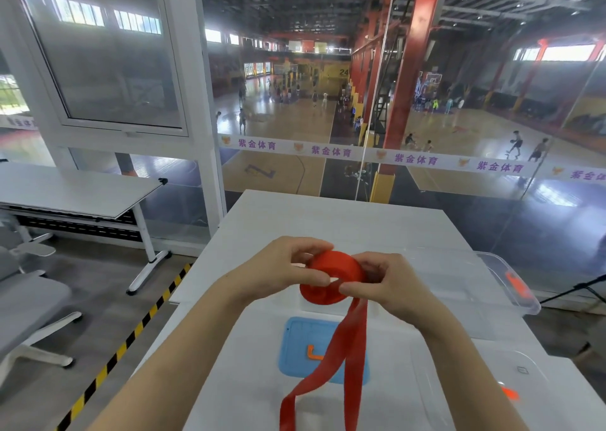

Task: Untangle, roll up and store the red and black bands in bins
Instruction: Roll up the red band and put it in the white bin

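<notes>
Above the near part of the flat white table (328, 220), a loose tail of the red fabric band (334, 268) hung down over a light blue plastic lid (295, 348). Above the table's middle, the left hand (282, 266) and the right hand (387, 284) both gripped the rolled part of the band with curled fingers. Clear plastic bins (498, 276) stood on the table's right side. Left of the table were yellow-black floor tape (131, 338) and a grey folding desk (82, 191). Behind the table, a glass wall carried a white strip (331, 151) reading "紫金体育" in purple. Beyond it lay a basketball hall, with "24" on a yellow wall (343, 72).
</notes>
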{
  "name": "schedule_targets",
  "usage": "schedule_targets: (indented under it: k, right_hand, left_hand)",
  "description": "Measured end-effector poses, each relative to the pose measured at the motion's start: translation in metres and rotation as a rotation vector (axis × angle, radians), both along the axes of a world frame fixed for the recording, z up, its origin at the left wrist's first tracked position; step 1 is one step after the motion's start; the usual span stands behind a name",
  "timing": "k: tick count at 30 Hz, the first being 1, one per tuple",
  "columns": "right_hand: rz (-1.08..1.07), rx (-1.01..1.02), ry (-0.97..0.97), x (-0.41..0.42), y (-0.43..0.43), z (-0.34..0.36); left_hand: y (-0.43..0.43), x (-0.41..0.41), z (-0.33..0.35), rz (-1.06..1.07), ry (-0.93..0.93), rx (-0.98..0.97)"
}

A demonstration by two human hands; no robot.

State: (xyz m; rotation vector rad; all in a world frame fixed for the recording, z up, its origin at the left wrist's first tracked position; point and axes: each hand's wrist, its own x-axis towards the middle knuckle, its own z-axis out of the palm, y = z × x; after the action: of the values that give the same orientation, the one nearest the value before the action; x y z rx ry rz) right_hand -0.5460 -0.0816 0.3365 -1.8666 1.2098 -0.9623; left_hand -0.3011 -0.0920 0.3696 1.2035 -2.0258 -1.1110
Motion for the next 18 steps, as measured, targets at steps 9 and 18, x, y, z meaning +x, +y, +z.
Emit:
schedule_targets:
  k: [9,18]
  right_hand:
    - [-0.02,-0.025,-0.091,0.006,0.006,-0.003]
    - [-0.133,-0.043,-0.407,0.015,0.02,-0.02]
  left_hand:
    - [0.005,-0.009,0.002,0.068,-0.048,-0.149]
    - [0.016,-0.014,-0.008,0.14,0.486,0.065]
